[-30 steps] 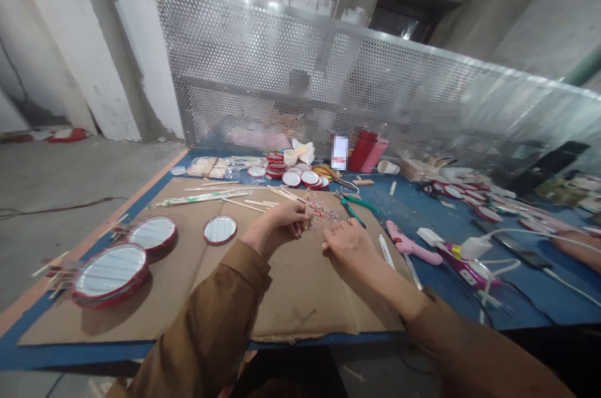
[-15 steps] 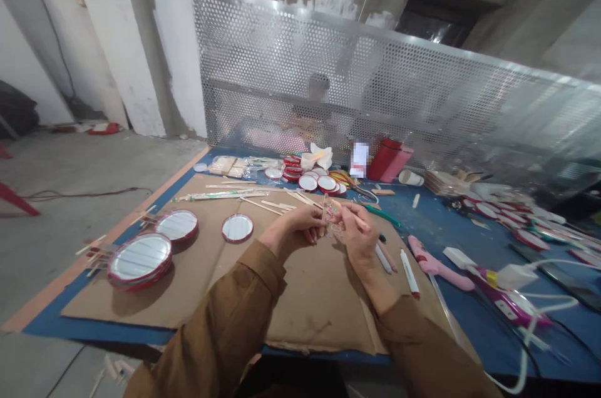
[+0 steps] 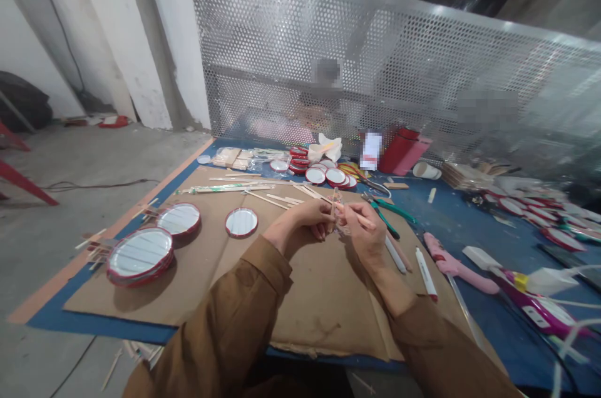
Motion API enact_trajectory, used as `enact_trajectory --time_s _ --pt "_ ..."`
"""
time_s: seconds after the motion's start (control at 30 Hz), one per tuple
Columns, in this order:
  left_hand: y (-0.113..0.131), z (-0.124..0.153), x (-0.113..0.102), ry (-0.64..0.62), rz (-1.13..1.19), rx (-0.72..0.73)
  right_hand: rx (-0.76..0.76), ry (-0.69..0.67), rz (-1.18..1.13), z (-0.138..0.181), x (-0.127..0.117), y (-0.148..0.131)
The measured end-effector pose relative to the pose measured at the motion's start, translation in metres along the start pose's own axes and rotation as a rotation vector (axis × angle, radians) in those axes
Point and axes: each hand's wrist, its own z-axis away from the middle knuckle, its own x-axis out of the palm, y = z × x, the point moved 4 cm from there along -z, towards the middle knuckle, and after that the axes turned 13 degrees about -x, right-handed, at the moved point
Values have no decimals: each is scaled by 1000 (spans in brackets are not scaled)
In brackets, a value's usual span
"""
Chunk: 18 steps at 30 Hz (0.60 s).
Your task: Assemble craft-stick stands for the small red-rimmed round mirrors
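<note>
Wooden stick (image 3: pixel 335 198) stands upright above brown cardboard (image 3: pixel 323 291), pinched by the left hand (image 3: pixel 312 216), while the right hand (image 3: pixel 369 240) has just brought a gripped, slim pen-like tool (image 3: pixel 363 219) close beside it, so both hands meet at the stick.

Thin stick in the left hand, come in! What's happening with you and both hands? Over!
Left hand pinching thin stick, roughly upright. Right hand close beside it, grip unclear. Green-handled pliers lie beyond right hand, not between hands.
</note>
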Motion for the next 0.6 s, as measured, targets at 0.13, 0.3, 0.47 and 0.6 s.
enact_trajectory --time_s 0.13,0.3,0.47,0.6 --pt "1 2 -1 13 8 9 -13 5 9 -1 -1 0" --pt "0 0 -1 3 -16 6 -17 -10 14 -1 -1 1" --pt "0 1 -1 8 -23 5 -1 -33 -4 0 1 2" --pt "0 -1 -2 7 3 26 -9 -34 21 -1 0 0"
